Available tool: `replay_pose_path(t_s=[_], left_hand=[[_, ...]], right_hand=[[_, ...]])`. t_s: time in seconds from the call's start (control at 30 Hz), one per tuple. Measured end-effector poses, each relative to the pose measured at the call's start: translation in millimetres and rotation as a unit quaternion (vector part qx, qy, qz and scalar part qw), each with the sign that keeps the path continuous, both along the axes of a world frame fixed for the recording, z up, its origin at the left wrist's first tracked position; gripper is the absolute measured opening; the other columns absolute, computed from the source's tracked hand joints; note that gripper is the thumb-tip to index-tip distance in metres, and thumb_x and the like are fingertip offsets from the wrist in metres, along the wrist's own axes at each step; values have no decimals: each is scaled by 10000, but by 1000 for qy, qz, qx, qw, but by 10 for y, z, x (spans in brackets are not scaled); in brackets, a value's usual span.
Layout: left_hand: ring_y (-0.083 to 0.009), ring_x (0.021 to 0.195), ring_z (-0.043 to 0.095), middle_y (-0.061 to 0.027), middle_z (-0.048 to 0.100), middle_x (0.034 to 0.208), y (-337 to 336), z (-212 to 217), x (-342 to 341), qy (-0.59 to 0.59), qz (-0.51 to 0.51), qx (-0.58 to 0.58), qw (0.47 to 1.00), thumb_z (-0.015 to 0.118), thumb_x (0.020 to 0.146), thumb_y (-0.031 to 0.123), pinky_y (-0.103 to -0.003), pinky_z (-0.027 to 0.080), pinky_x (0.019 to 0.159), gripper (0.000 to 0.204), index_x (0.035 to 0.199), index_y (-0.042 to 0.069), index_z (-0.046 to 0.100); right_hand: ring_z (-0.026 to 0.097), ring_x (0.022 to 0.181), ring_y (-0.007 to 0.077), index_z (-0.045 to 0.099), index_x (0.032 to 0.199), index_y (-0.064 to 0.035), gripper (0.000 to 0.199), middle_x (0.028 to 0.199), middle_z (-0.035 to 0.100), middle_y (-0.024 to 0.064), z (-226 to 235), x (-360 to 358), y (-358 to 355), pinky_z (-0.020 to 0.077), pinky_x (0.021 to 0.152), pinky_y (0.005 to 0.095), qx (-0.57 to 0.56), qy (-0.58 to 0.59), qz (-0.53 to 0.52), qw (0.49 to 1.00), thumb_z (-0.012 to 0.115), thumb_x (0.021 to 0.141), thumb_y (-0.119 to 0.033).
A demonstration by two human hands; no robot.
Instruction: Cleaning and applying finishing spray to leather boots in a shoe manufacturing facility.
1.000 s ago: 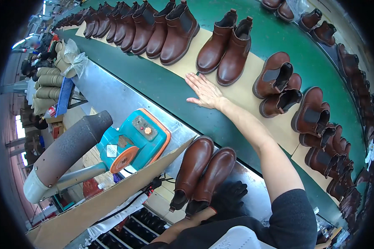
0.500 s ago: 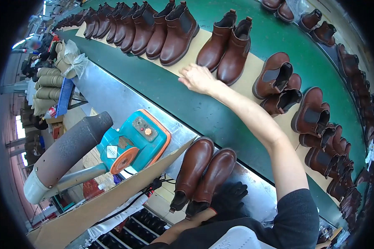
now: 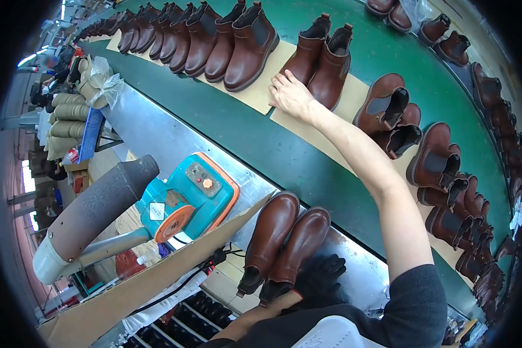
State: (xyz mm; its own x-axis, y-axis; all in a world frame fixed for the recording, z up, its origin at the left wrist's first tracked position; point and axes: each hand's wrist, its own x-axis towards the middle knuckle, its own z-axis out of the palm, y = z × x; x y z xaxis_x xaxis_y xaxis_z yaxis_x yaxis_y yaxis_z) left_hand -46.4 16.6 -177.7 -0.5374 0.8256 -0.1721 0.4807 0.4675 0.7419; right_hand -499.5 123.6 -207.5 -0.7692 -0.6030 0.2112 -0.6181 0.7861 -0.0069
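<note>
My bare right hand point(image 3: 293, 96) reaches onto the green belt, palm down, with its fingers a little apart. It lies at the toe of the left boot in a pair of brown leather ankle boots point(image 3: 330, 69), hiding part of that toe. Whether the fingertips press on the leather is hard to see. A tan sheet point(image 3: 313, 136) lies under the hand and this pair. Close to me, another pair of brown boots point(image 3: 284, 238) rests with toes pointing away. Beside their heels is my left hand point(image 3: 322, 275) in a black glove, fingers extended, partly hidden by the boots.
Brown boots point(image 3: 249, 46) line the belt point(image 3: 226, 119) to the left, and more boots point(image 3: 383, 110) lie tilted to the right. A teal and orange machine point(image 3: 197, 188) with a dark duct point(image 3: 98, 209) stands left, behind a cardboard panel point(image 3: 156, 278).
My right hand has moved up and right toward the boot toe. More of the tan sheet shows on the belt's near side. The near boots and my left hand stay put.
</note>
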Motion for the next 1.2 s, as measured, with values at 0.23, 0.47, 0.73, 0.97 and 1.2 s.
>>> replay_pose_path(t_s=[0.23, 0.47, 0.73, 0.97, 1.2], left_hand=[[-274, 1329, 343, -74, 394, 1442, 1, -24, 29, -29, 4, -14, 999, 582, 832, 375, -502, 260, 1070, 536, 1287, 98, 526], [-272, 1334, 335, -73, 385, 1446, 17, 5, 4, -19, 12, 7, 1000, 579, 831, 381, -505, 264, 1067, 536, 1288, 109, 522], [-271, 1333, 336, -68, 383, 1449, 43, 77, -44, -14, -6, -18, 1000, 579, 829, 385, -503, 264, 1069, 536, 1286, 111, 523], [-270, 1320, 349, -67, 396, 1437, 8, 77, -51, -22, 1, -24, 999, 587, 820, 388, -493, 271, 1071, 529, 1270, 115, 538], [-274, 1293, 381, -71, 421, 1415, -26, 59, -27, 2, -4, -15, 1000, 589, 817, 396, -501, 297, 1045, 519, 1254, 118, 550]], right_hand=[[426, 1247, 325, 577, 1145, 44, 510, 1249, 528, 201, -8, 22, -39, 280, 1077, 495, 7, 9, -15, 1000, 536, 886, -393], [455, 1194, 324, 566, 1131, 42, 456, 1212, 522, 203, 181, -28, -9, 300, 1041, 510, -24, 25, -86, 996, 597, 832, -301], [626, 926, 389, 552, 1117, -101, 364, 1000, 626, 208, 886, -439, 604, 492, 784, 488, -73, -66, -420, 902, 654, 812, -272], [652, 869, 366, 576, 966, -34, 190, 879, 687, 148, 817, -336, 690, 518, 762, 468, -220, -68, -323, 918, 516, 788, -2], [641, 846, 403, 567, 914, -10, 139, 865, 651, 228, 837, -210, 431, 516, 726, 491, -223, -61, -325, 917, 604, 833, -116]])
